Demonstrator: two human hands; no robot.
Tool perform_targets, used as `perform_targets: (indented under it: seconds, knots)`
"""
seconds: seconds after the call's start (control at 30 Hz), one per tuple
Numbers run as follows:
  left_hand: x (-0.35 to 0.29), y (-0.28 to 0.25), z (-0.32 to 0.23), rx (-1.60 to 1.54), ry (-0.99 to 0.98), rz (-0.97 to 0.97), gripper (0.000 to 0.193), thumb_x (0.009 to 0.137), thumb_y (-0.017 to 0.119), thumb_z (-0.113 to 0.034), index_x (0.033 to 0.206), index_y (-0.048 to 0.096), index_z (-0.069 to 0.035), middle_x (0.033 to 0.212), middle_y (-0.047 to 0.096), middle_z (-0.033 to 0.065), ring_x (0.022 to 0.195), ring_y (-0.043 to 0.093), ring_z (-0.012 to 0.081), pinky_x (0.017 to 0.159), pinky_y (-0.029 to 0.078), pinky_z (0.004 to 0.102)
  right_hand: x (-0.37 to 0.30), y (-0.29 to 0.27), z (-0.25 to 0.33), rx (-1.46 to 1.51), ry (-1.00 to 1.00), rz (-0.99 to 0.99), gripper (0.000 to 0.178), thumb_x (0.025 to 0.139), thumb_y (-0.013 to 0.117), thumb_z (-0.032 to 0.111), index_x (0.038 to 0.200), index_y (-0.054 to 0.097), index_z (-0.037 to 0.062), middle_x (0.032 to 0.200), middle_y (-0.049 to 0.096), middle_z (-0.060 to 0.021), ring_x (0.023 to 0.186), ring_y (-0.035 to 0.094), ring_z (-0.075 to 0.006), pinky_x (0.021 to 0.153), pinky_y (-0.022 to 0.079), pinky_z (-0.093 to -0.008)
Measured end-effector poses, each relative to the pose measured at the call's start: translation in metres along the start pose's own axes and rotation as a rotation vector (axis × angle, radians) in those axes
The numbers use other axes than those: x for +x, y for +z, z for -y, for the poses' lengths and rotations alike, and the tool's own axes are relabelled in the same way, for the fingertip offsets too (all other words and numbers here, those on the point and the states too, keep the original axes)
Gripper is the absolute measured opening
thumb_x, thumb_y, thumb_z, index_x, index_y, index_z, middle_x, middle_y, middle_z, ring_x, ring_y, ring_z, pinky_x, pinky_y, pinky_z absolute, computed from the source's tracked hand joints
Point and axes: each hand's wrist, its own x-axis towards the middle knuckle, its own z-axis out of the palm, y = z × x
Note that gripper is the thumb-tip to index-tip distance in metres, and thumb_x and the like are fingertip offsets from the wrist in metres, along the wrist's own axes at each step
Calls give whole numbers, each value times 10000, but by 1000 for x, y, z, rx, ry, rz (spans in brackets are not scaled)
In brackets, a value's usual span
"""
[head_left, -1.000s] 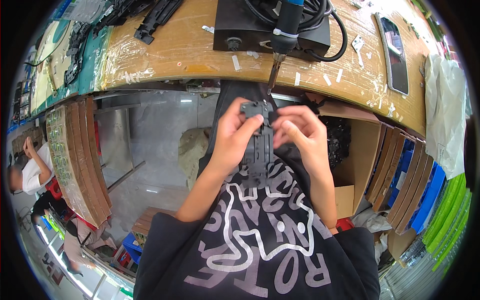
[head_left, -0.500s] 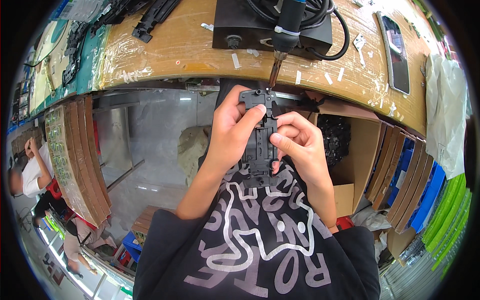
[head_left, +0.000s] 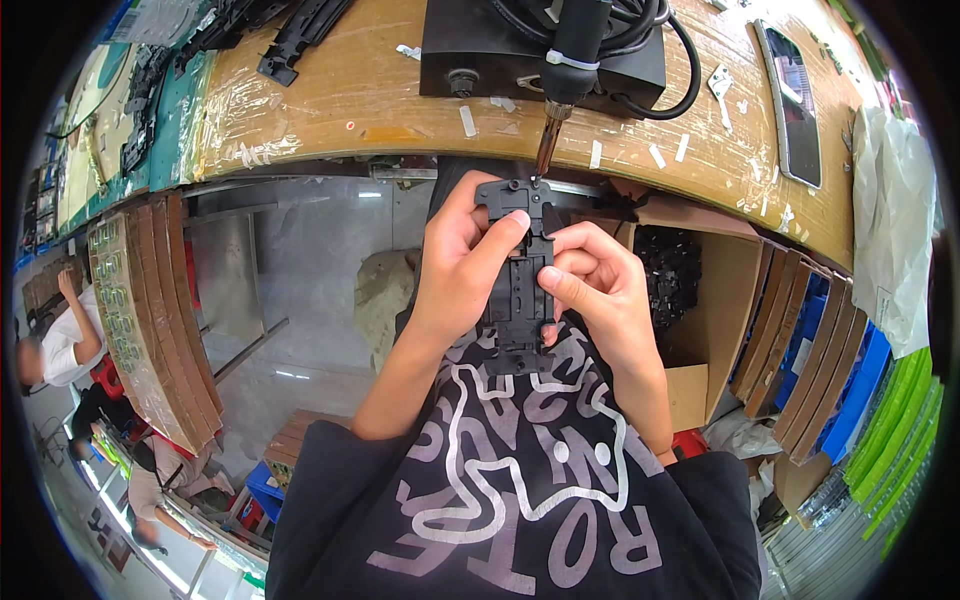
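- Head view: I see the left hand (head_left: 458, 262) gripping the upper part of the black plastic piece (head_left: 517, 285), thumb across its face;
- the right hand (head_left: 600, 290) pinches its right edge, fingers curled; the piece is held lengthwise over the lap;
- a blue-and-black tool (head_left: 572, 75) points its metal tip down at the top end; I can't tell whether they touch;
- farther off, a black box (head_left: 480, 60) and phone (head_left: 797, 120) lie on the bench (head_left: 320, 90).

A tan bench (head_left: 320, 100), teal at its left end, runs along the far side; below, a glossy grey floor (head_left: 320, 240) reflects light, cardboard stacks (head_left: 165, 320) flanking it.
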Motion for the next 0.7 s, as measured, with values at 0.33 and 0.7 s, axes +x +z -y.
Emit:
perform_targets:
  seconds: [0.33,0.7]
  knots:
    - [4,0,0,5,7,-26,138,810,486,-45,938,458,-1,777,548,42,679,495,51,601,405,192,4,1,1,8,-16,-9,187,772,578,25,907,463,-34,625,522,-41,480,524,-99,415,472,-236]
    - [5,2,-3,-63,-52,-38,162,796,491,-50,947,471,5,754,554,50,641,502,54,565,406,193,3,4,4,25,-14,-25,158,774,578,27,876,471,-28,606,528,-44,457,515,-101,397,436,-221]
